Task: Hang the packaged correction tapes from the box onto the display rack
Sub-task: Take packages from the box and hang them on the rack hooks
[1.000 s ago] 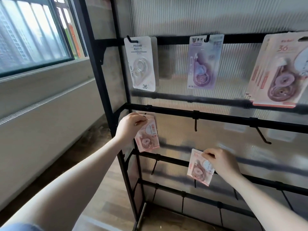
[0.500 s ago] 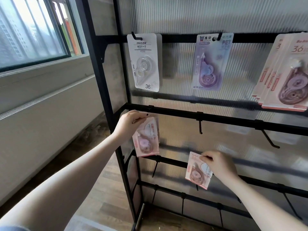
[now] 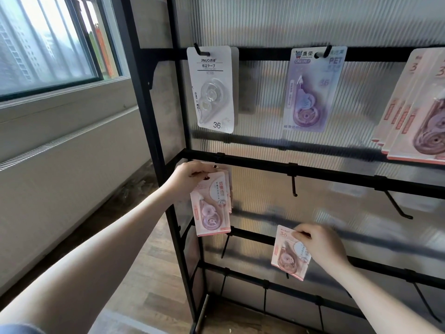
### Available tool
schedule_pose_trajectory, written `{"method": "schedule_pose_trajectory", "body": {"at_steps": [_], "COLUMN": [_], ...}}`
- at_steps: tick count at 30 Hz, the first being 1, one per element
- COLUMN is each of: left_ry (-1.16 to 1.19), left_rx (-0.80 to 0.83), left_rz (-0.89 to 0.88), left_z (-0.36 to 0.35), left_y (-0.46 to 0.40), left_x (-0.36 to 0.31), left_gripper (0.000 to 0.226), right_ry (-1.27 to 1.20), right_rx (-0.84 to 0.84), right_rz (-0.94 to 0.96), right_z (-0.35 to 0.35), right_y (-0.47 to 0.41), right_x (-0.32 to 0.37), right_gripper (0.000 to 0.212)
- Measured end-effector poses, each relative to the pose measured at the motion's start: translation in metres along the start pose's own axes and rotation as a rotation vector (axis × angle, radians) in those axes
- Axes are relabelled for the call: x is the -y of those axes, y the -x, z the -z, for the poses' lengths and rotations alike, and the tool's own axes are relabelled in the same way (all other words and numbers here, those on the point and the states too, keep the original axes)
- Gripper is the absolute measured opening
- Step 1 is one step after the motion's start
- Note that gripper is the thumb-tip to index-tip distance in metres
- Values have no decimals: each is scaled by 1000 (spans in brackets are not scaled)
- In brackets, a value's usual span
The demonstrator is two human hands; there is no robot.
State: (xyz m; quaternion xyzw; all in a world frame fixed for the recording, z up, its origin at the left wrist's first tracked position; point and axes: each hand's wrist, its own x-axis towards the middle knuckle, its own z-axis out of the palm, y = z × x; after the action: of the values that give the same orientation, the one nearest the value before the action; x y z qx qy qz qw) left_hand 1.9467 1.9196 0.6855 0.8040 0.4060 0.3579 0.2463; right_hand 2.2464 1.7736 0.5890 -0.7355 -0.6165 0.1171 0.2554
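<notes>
**Two pink packs going onto the lower hooks**

Ribbed translucent panelling is backing the tall black metal display rack (image 3: pixel 154 131), with a window and pale wall off to the left and wood flooring below. On the top bar a white carded correction tape (image 3: pixel 213 90), a lilac carded one (image 3: pixel 311 89) and a fanned bunch of pink cards (image 3: pixel 419 112) are already hanging.

The left hand (image 3: pixel 189 178) is pinching the top of a pink blister-packed correction tape (image 3: pixel 212 206) right under the second bar, where its hook sits; compared with a second ago the pack is hanging lower and straighter, so it is probably seating on the hook in front of another pink card. The right hand (image 3: pixel 320 245) is gripping the upper corner of a second pink pack (image 3: pixel 290 255), tilted, near the third bar; it is barely shifting and looks not yet hooked. Two bare hooks are waiting on the second bar to the right. No box is showing.
</notes>
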Motion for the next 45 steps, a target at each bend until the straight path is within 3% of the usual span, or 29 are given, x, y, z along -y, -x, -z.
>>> {"method": "schedule_pose_trajectory", "body": {"at_steps": [11,16,22,30,45], "left_ry": [-258,-255,-247,-435,-532], "left_rx": [9,-136,-298,-294,-195], "left_rz": [-53,-75,20,82,270], "left_z": [-9,-10,-1,8,11], "left_y": [-18,-8,22,76,128], "left_x": [-1,0,-1,6,35], "left_gripper": [32,31,36,18,35], "right_ry": [13,6,49,17,-40], "right_rx": [13,19,14,-32,-120], "right_rz": [-2,1,60,223,475], "right_z": [2,8,14,10,8], "right_y": [-2,-3,-12,-28,-68], "right_x": [4,15,35,84,186], "right_gripper": [14,15,18,17,19]}}
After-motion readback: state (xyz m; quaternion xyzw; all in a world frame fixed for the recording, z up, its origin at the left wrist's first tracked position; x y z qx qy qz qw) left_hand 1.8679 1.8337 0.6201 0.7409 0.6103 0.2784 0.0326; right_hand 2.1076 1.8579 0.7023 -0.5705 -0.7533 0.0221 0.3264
